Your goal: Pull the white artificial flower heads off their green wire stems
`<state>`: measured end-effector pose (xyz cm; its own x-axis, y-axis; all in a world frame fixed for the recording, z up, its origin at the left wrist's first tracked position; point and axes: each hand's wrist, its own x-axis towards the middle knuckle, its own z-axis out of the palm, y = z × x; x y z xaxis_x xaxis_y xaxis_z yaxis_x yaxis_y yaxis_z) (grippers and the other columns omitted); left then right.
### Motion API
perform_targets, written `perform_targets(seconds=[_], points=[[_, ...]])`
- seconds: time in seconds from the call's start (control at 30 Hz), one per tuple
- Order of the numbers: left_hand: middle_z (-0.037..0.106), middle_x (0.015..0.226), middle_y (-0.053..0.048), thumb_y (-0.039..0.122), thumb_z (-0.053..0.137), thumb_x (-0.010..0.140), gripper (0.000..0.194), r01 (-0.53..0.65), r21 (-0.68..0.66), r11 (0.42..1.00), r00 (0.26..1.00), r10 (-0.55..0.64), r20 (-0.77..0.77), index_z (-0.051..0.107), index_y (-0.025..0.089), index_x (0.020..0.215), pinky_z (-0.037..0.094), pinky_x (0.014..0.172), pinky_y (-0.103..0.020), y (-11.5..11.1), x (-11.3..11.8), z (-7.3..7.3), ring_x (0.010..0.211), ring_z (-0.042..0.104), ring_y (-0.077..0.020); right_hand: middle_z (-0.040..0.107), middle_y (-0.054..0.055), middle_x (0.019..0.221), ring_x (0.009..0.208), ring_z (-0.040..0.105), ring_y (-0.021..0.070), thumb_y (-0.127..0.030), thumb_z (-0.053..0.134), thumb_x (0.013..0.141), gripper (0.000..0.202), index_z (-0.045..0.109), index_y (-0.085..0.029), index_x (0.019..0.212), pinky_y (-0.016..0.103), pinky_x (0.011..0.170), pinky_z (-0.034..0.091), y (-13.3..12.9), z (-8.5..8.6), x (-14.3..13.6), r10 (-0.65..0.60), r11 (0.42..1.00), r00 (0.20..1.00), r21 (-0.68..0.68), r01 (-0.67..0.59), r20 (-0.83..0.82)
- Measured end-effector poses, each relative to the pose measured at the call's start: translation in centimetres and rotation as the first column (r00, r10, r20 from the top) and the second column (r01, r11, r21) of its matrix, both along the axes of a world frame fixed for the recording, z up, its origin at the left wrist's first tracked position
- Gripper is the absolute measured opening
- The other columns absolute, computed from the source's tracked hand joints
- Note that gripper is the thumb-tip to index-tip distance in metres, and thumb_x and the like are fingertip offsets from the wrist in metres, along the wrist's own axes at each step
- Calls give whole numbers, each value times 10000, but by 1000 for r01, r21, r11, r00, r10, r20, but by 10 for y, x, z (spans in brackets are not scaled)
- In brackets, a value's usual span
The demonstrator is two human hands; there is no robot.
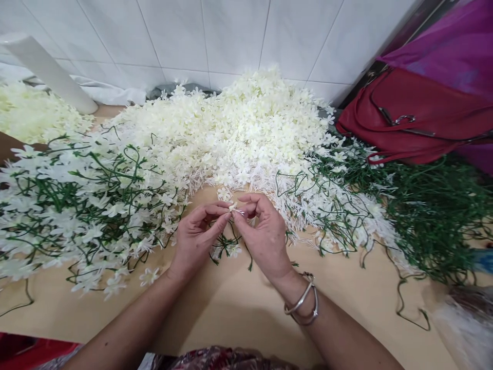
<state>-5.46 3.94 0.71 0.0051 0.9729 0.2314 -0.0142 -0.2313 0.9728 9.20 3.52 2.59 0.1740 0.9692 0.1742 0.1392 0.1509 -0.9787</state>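
Between my two hands, at the middle of the table, is a small white artificial flower [232, 207] with thin white stamens sticking out to the right. My left hand [198, 234] pinches it from the left with thumb and forefinger. From the right, my right hand [265, 234] has its thumb and finger closed at the stamens. Green plastic stems [227, 240] and a few white petals lie on the table below my fingers. Just beyond my fingertips sits another loose white blossom [224, 194].
A big heap of white blossoms [246, 123] lies against the tiled wall [234, 36]. Flowers on green stems [92, 205] pile up at left, bare green stems [431, 205] at right. A red handbag [419, 113] stands behind these; a white roll [50, 72] leans at back left.
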Motion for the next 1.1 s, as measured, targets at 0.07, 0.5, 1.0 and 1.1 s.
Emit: perform_targets(seconds=[0.07,0.5,1.0,1.1], points=[[800,1009,-52,230,793,883,35,33,-37,999,998,-31,62,787,195,885,562,937,-255,1,-1,0,999,739,-161,668,-43,726,701,616,144,-185,704,840,271,688,-231,1107,300,762,535,2,1,4,51,998,998,-28,-52,-38],[789,1084,-68,256,672,989,131,-34,87,996,988,47,-147,750,204,1081,580,949,-294,-1,0,-3,1024,744,-176,721,47,1049,1047,667,212,-203,722,897,65,717,-239,842,379,963,517,12,-3,20,48,989,999,142,-49,8],[714,1239,-109,285,641,1002,204,181,393,902,580,225,-783,745,207,1160,545,953,-426,7,-3,-13,1103,659,-270,707,10,834,808,642,178,-281,735,858,92,684,-207,838,333,820,502,28,-15,40,-75,995,997,60,74,18],[705,1244,-122,252,559,1039,239,140,372,917,579,229,-783,731,188,1192,524,959,-410,12,-2,-12,1124,656,-266,706,12,845,810,637,176,-295,732,856,104,679,-207,842,330,821,500,29,-16,41,-86,995,996,48,86,5]])
